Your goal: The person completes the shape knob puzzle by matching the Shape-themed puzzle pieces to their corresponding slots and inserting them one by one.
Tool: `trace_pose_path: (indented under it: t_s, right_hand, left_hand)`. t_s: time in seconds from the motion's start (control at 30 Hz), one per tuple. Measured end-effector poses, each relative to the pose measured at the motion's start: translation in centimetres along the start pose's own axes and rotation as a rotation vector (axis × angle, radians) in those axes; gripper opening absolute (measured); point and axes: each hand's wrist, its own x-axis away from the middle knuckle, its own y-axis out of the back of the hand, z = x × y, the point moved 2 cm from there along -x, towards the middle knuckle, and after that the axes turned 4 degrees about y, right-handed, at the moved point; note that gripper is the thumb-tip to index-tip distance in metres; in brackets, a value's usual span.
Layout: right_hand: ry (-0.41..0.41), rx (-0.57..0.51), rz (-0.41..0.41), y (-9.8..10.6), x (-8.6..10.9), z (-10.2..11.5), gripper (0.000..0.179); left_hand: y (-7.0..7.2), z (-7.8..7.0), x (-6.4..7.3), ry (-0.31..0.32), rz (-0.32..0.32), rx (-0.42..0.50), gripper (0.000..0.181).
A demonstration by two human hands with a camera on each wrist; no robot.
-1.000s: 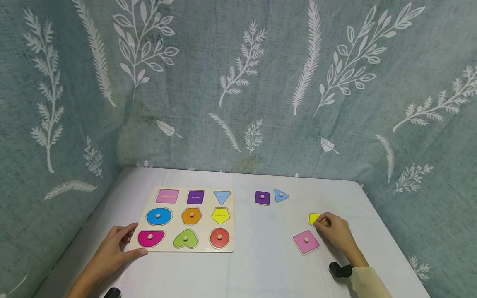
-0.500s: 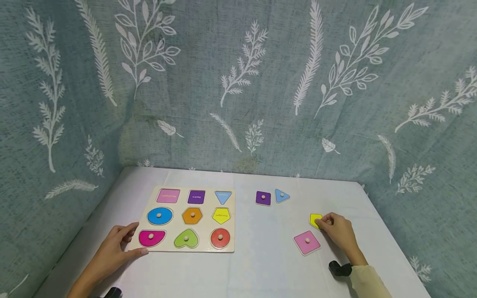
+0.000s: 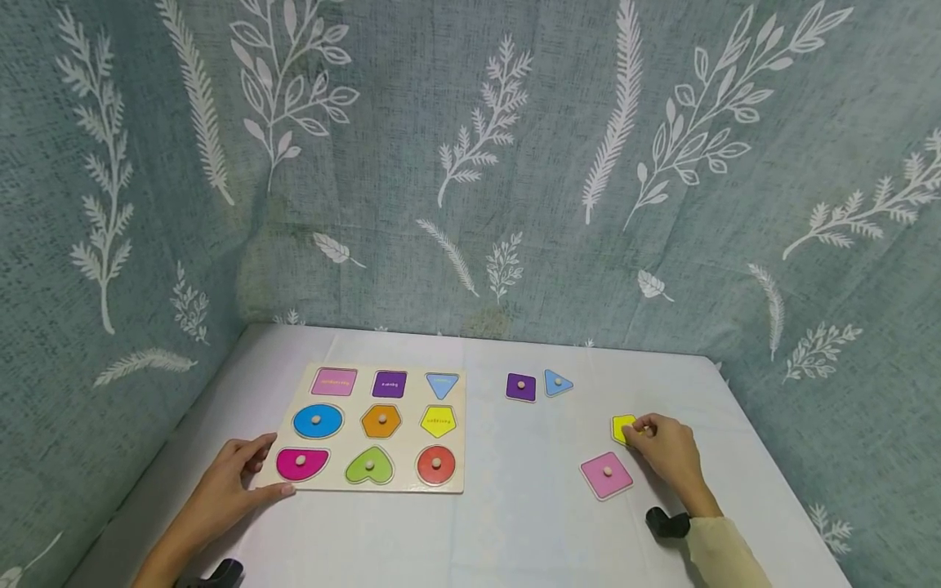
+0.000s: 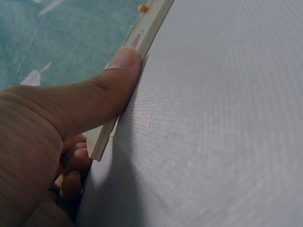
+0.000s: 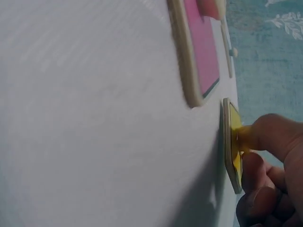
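1. The right hand point(image 3: 669, 449) and left hand point(image 3: 229, 482): a yellow pentagon point(image 3: 622, 423) is pinched by the right thumb and fingers; the near left corner of a shape board point(image 3: 406, 469) is held by the left, its thumb pressed to the near edge, its fingers set at the left edge.
2. Curtain point(image 3: 412, 122): blue-green cloth, patterned with white leaves, is hung behind and at both sides of the table.
3. White table point(image 3: 529, 531): the board and loose pieces are laid upon it.
4. Shape board, placed left of centre: a blue oval point(image 3: 318, 429), orange hexagon point(image 3: 381, 430), magenta half-round point(image 3: 312, 464), green heart point(image 3: 378, 467) and red circle point(image 3: 436, 475), all knobbed, are seated in it.
5. Pink four-sided piece point(image 3: 599, 482): laid well to the right of the board.
6. Purple square point(image 3: 521, 394): laid near the board's far right corner.
7. Light blue triangle point(image 3: 555, 388): set just right of the square.
8. Yellow pentagon: located just beyond the pink piece, partly covered by the fingers; whether the table is touched by it cannot be told.
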Motion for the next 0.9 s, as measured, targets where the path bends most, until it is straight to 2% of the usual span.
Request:
trace_pose_path:
  t_s: [0.33, 0.57, 0.9]
  right_hand:
    - [0.109, -0.098, 0.064, -0.3, -0.2, 2.8, 0.022]
    - [0.282, -0.14, 0.085, -0.8, -0.1, 5.5, 0.014]
    - [0.378, -0.165, 0.126, -2.5, 0.0, 8.1, 0.008]
  left_hand:
    - [0.1, -0.2, 0.0, -0.017, 0.0, -0.012, 0.103]
    - [0.0, -0.1, 0.0, -0.015, -0.004, -0.006, 0.104]
    - [-0.1, 0.0, 0.0, -0.026, -0.008, -0.009, 0.101]
